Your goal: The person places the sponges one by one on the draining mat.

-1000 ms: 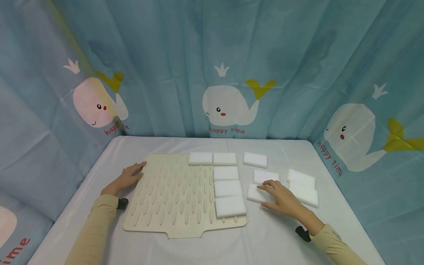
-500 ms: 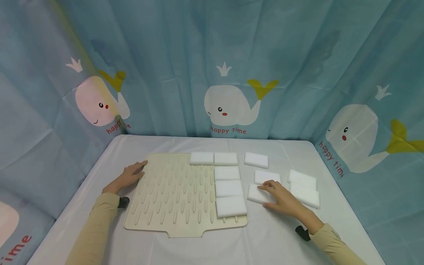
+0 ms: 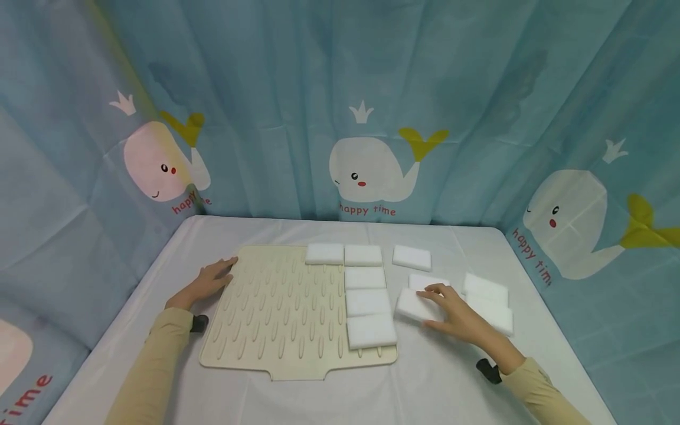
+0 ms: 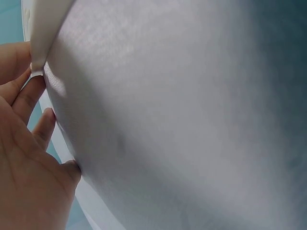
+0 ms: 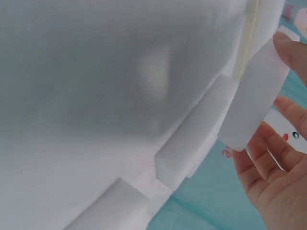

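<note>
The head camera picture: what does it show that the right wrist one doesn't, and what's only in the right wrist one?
Only the head view shows the left hand at the edge of a cream, flat board, the board's raised ridges, and two tan sleeves.

Only the right wrist view shows the palm side of the right hand.

Both show that hand's fingers holding a white, rectangular, foam-like block, plus the white tablecloth and light-blue, whale-printed curtain.
</note>
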A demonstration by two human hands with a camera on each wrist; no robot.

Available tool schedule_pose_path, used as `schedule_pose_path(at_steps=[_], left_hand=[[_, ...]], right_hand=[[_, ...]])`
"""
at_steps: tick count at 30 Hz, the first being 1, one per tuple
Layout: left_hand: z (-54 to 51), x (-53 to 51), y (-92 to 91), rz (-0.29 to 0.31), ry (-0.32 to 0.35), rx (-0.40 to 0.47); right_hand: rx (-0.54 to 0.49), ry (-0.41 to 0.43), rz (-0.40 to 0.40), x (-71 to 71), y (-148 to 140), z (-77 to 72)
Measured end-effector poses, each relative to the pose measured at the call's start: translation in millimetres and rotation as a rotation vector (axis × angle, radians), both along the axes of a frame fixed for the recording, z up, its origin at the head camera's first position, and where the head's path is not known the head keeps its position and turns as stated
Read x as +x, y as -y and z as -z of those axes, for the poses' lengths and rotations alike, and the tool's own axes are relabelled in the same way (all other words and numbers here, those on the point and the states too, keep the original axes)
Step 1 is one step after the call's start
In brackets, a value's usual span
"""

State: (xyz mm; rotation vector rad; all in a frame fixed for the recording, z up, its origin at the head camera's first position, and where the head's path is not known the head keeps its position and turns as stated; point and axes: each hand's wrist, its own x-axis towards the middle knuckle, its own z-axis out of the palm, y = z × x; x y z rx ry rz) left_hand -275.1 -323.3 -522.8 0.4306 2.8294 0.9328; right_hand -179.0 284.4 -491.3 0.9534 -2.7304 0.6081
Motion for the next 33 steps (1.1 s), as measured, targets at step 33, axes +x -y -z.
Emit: schedule_pose_path(at_steps=[33], left_hand=[[6.4,-3.6,3.6,-0.018,-0.016,-0.019]], right_hand=[[0.077,-0.083,-0.081,-53.7,63.1,-19.7]])
